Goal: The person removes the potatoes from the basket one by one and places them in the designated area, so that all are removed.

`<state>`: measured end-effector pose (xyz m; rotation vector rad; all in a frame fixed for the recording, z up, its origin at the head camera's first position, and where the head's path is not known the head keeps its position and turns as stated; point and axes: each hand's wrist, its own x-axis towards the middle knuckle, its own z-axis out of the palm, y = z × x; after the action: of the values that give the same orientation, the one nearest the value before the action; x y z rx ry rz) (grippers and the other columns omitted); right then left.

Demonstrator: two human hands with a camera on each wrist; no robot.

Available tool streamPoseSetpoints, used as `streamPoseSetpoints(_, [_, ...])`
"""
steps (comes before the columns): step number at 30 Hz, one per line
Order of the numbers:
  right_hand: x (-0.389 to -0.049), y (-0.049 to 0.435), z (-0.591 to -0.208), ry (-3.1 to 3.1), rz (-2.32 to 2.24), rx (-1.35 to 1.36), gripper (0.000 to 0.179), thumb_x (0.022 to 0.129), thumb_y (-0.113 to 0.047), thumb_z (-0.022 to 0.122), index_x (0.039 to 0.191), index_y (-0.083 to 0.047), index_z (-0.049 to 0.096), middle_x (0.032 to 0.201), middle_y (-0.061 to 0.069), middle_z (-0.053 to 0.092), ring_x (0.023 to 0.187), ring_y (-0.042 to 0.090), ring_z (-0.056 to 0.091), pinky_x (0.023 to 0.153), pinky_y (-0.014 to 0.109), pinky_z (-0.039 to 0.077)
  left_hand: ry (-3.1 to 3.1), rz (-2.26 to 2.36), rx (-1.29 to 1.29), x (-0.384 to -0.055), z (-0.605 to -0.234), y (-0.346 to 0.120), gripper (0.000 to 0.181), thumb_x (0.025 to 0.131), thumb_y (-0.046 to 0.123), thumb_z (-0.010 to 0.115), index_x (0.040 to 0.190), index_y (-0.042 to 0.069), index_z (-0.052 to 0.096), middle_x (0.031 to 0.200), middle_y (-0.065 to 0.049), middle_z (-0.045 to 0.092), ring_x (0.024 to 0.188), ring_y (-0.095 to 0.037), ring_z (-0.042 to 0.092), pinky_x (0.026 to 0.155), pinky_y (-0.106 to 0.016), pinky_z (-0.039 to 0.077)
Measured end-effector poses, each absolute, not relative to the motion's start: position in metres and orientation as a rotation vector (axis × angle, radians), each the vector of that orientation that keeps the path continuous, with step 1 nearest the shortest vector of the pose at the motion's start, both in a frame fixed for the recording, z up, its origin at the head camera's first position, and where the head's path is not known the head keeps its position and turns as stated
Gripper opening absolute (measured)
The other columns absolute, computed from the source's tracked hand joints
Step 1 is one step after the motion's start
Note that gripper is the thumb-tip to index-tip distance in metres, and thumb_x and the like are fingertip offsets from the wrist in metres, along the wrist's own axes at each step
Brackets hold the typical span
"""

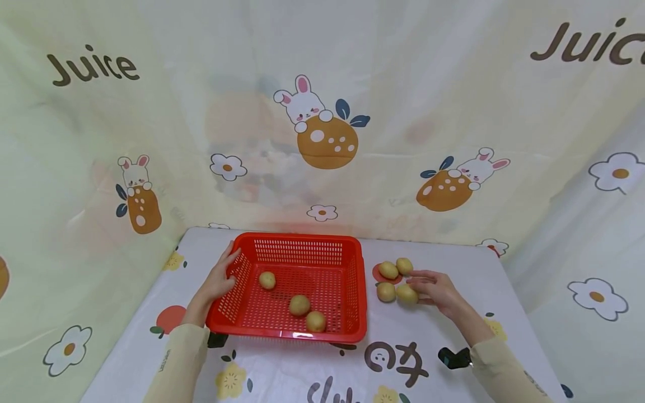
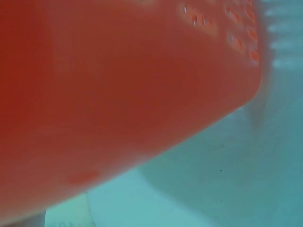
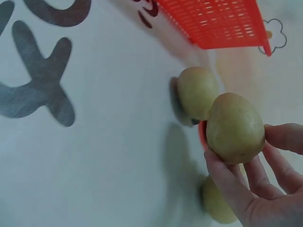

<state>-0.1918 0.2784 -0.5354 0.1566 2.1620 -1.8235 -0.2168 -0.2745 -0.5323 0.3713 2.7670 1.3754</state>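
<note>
A red plastic basket (image 1: 287, 334) with perforated walls stands on the table, and three potatoes, among them one potato (image 1: 299, 305) near the middle, lie on its floor. My left hand (image 1: 216, 284) holds the basket's left side, its thumb reaching over the rim. In the left wrist view the red basket wall (image 2: 142, 85) fills much of the picture, and the fingers are hidden. To the right of the basket, my right hand (image 1: 437, 290) grips a potato (image 3: 235, 128) between thumb and fingers. Close by are three more potatoes, including a potato (image 1: 386, 292) just left of the held one.
A white printed cloth (image 1: 282, 369) covers the table. Behind it hangs a patterned curtain (image 1: 383, 190), with side curtains left and right. A black strap piece (image 1: 453, 358) shows by the right wrist.
</note>
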Motion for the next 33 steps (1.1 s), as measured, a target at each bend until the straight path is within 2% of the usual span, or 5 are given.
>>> streamPoseSetpoints(6, [-0.185,0.280,-0.547,2.134,-1.887,0.243,0.048,0.093,-0.009,0.064,0.133,0.013,0.049,0.106,0.004,0.073,0.085,0.008,0.067,0.073,0.037,0.056,2.765,1.381,0.375,-0.217,-0.533,-0.275,0.078,0.074,-0.019,0.047,0.150,-0.009,0.029,0.164,-0.021,0.003,0.148,-0.042,0.004,0.111,-0.059,0.025])
streamPoseSetpoints(14, [-0.178,0.279,-0.556,2.126,-1.953,0.177,0.047,0.091,-0.008,0.064,0.130,0.014,0.051,0.097,0.000,0.075,0.081,0.009,0.069,0.067,0.032,0.056,2.761,1.398,0.389,-0.217,-0.534,-0.275,0.078,0.073,-0.019,0.046,0.150,-0.009,0.029,0.164,-0.020,0.003,0.148,-0.043,0.004,0.109,-0.059,0.029])
streamPoseSetpoints(20, [-0.173,0.271,-0.558,2.204,-1.888,0.288,0.046,0.092,-0.005,0.063,0.131,0.014,0.050,0.104,0.010,0.074,0.085,0.009,0.068,0.070,0.037,0.057,2.765,1.396,0.379,-0.216,-0.535,-0.275,0.078,0.074,-0.018,0.047,0.150,-0.009,0.030,0.164,-0.017,0.004,0.149,-0.039,0.005,0.111,-0.051,0.031])
streamPoseSetpoints(24, [-0.171,0.266,-0.557,2.266,-1.840,0.300,0.044,0.092,-0.002,0.062,0.132,0.014,0.050,0.112,0.020,0.070,0.087,0.009,0.067,0.071,0.038,0.057,2.738,1.393,0.349,-0.216,-0.533,-0.276,0.079,0.075,-0.019,0.046,0.151,-0.007,0.028,0.165,-0.017,0.001,0.148,-0.042,0.003,0.110,-0.058,0.027])
streamPoseSetpoints(33, [-0.171,0.263,-0.544,2.472,-1.639,0.182,0.038,0.090,0.000,0.061,0.122,0.019,0.054,0.105,0.026,0.068,0.082,0.013,0.065,0.069,0.040,0.058,2.721,1.404,0.312,-0.217,-0.531,-0.274,0.080,0.076,-0.019,0.047,0.152,-0.005,0.028,0.165,-0.015,0.001,0.149,-0.042,0.003,0.108,-0.057,0.032])
